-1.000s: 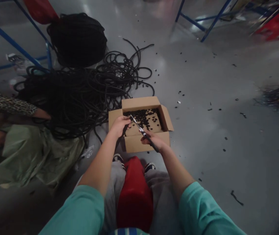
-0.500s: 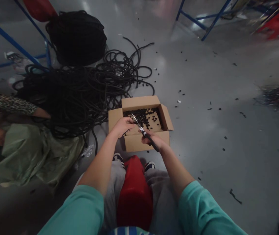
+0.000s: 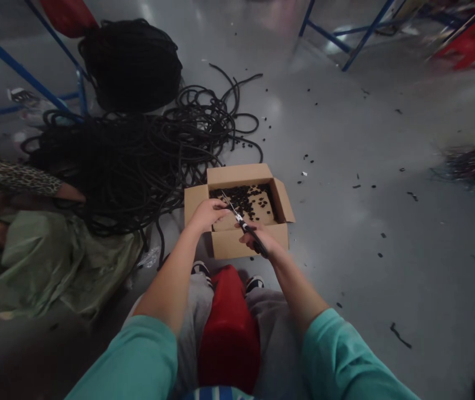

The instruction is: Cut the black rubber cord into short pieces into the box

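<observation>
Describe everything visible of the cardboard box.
The cardboard box looks like plain brown card. It stands upright on the grey floor, its top open and flaps spread outward. Small black pieces lie scattered inside, thickest toward the far left. Black cord lies beside it. The left hand and right hand are over its near part; whether they touch it is unclear.

Rope (image 3: pixel 137 150) is crowding the box (image 3: pixel 261 218) on the left, flaps (image 3: pixel 229 245) are jutting all round, open floor (image 3: pixel 337 222) is stretching away right!
</observation>
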Demonstrator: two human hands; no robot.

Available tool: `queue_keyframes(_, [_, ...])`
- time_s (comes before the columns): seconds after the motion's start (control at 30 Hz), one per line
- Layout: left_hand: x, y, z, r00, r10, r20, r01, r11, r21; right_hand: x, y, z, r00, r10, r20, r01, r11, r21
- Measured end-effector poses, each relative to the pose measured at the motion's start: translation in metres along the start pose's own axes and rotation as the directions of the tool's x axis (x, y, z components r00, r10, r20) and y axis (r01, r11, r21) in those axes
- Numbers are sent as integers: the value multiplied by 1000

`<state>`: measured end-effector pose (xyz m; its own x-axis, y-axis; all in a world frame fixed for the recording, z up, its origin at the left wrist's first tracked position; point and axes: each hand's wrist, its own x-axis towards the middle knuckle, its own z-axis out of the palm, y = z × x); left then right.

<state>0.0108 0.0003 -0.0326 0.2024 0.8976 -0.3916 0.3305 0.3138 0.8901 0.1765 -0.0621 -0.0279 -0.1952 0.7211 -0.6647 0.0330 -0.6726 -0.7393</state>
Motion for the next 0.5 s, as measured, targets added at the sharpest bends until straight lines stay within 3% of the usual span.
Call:
queue_keyframes(0.2, [2, 0, 1, 995, 89, -38, -85, 992, 93, 1, 0, 2, 1000, 10, -8, -9, 999, 50])
queue_keyframes(0.4, [4, -3, -2, 987, 161, -10, -158, 975, 158, -1, 4, -4, 984, -85, 157, 69, 992, 105])
queue_keyframes(0.5, [2, 1, -3, 976, 217, 23, -216, 950, 227, 1, 7, -5, 980, -104, 167, 83, 989, 126])
